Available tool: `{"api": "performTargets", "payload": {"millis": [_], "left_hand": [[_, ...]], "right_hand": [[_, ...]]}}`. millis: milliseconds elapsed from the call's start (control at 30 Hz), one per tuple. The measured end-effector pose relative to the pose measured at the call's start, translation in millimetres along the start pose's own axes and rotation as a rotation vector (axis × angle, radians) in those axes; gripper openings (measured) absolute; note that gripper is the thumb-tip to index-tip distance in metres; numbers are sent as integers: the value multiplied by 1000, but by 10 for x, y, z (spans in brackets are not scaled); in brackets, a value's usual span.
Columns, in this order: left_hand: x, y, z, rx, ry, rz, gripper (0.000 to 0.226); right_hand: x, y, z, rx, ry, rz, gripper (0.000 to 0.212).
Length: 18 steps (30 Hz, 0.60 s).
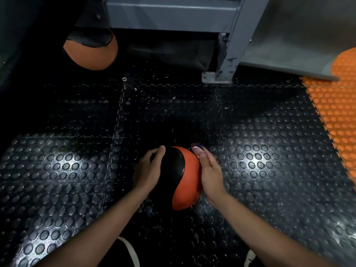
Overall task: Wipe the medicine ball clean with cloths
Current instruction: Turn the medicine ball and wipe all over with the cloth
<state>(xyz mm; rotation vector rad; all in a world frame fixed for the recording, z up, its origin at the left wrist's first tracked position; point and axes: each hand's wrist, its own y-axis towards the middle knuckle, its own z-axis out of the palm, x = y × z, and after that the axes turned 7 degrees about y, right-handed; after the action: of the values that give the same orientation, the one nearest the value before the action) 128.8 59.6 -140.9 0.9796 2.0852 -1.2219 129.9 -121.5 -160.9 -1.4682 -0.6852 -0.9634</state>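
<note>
Head view, the only one: the ball, orange and black, sits on the studded floor right in front of the person, low in the middle of the picture, and both hands are on it.

Left hand wraps the black side, fingers curled over the top and palm against the curve. It looks like the anchor, there to stop the ball rolling off while the other side gets rubbed.

Right hand lies along the orange side, fingers fairly straight and pointing away from the body. A cloth, pale with a purplish edge, pokes out past the fingertips, so it seems to be pressed flat between hand and ball. The hand is a little blurred, and whether the thumb pinches the cloth I can't tell. A flat palm spreads the cloth over more surface, which fits wiping.

My read: the wipe is under way on the orange panel. The black side under the left hand and the underside on the floor would need a turn of the ball to reach.

Around them: a second ball at upper left with a dark cloth draped over it, a grey-blue metal rack behind, an orange mat at right. Dark trousers and a shoe edge show at the bottom.
</note>
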Motion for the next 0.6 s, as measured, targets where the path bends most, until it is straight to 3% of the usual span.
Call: {"api": "performTargets", "payload": {"millis": [167, 333, 500, 600], "left_hand": [[-63, 13, 38, -15, 49, -1, 78], [-48, 68, 2, -12, 95, 28, 66], [-50, 78, -9, 99, -68, -289, 87], [-132, 70, 55, 59, -109, -218, 81]], "right_hand": [[137, 237, -47, 23, -37, 218, 29], [100, 234, -44, 44, 4, 87, 27], [-66, 195, -54, 116, 66, 350, 36], [-25, 170, -52, 6, 63, 185, 31]]}}
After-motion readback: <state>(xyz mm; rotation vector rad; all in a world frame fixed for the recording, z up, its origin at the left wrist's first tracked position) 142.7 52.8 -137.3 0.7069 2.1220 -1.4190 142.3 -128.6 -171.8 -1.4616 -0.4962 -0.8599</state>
